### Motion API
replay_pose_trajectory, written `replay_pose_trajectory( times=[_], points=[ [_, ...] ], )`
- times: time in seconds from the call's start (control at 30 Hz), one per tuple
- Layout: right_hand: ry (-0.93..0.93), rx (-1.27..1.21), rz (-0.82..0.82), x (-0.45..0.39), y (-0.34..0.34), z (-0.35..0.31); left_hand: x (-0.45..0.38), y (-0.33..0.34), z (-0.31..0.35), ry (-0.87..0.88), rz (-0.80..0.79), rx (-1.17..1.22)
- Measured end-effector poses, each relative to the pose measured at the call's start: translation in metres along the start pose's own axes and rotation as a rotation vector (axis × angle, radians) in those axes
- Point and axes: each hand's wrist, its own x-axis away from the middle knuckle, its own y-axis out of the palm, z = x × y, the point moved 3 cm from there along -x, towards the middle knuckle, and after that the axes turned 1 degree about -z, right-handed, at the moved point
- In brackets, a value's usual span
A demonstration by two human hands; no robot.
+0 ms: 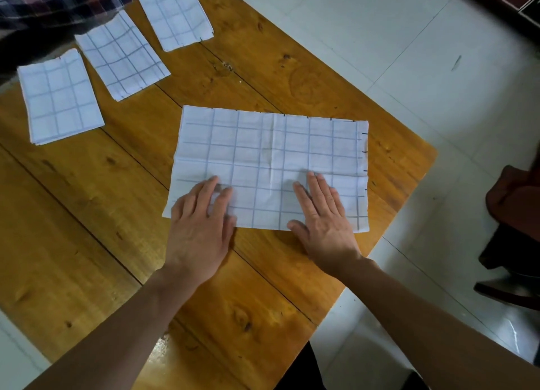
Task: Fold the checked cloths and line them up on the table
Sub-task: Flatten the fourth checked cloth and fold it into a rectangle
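Three folded checked cloths [122, 53] lie in a row along the far left edge of the wooden surface [87, 214]. A larger checked cloth [271, 156], apparently half-folded, lies near the right corner. Left hand [201, 223] and right hand [324, 214] rest flat on its near edge, fingers straight, gripping nothing. Step in hand looks like smoothing; next, probably fold end over end along the centre crease, corners matched.

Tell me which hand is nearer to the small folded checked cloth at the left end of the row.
Left. The left hand lies below and right of the small folded checked cloth; the right hand lies farther right.
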Motion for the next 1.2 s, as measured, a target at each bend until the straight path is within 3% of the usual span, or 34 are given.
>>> replay_pose_trajectory(
  times=[0.33, 0.53, 0.7, 0.9, 1.2],
  points=[
    [0.103, -0.073, 0.012, 0.037, -0.01, 0.06, 0.015, -0.014, -0.051, -0.101, -0.026, 0.006],
    [0.154, -0.082, 0.077, 0.044, -0.016, 0.062, 0.014, -0.021, -0.051, -0.12, -0.028, 0.018],
    [0.115, -0.149, 0.193, 0.034, -0.031, 0.037, 0.005, -0.03, -0.033, -0.037, -0.002, 0.039],
    [0.076, -0.205, 0.037, 0.019, -0.025, 0.016, -0.003, -0.024, -0.022, 0.009, -0.035, 0.057],
    [0.106, -0.268, 0.0, 0.022, -0.026, 0.035, 0.01, -0.022, -0.025, 0.027, -0.136, 0.033]
  ],
)
